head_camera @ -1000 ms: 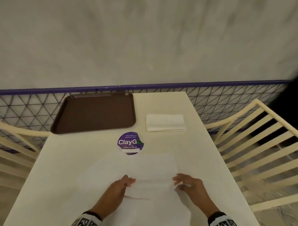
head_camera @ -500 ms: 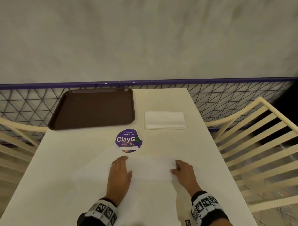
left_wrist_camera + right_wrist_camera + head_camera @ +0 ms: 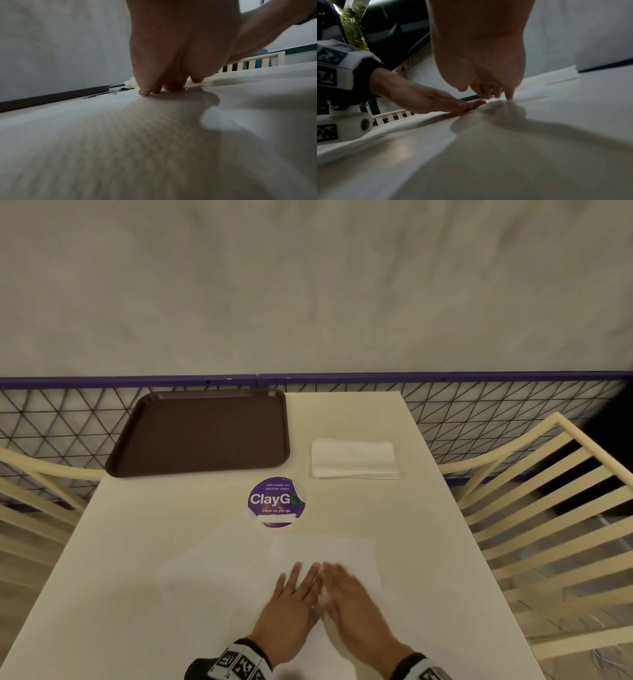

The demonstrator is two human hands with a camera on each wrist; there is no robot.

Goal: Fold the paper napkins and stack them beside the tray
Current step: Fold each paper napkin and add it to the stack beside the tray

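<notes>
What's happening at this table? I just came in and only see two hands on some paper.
A person is folding paper napkins. Both the left hand and the right hand lie flat, side by side, pressing down on a white napkin at the near end of the table. A stack of folded napkins already sits to the right of the brown tray, which holds nothing. A round purple sticker lies between them and the hands.

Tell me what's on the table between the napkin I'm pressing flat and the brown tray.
In the head view, the round purple ClayGo sticker lies between the napkin and the tray.
</notes>
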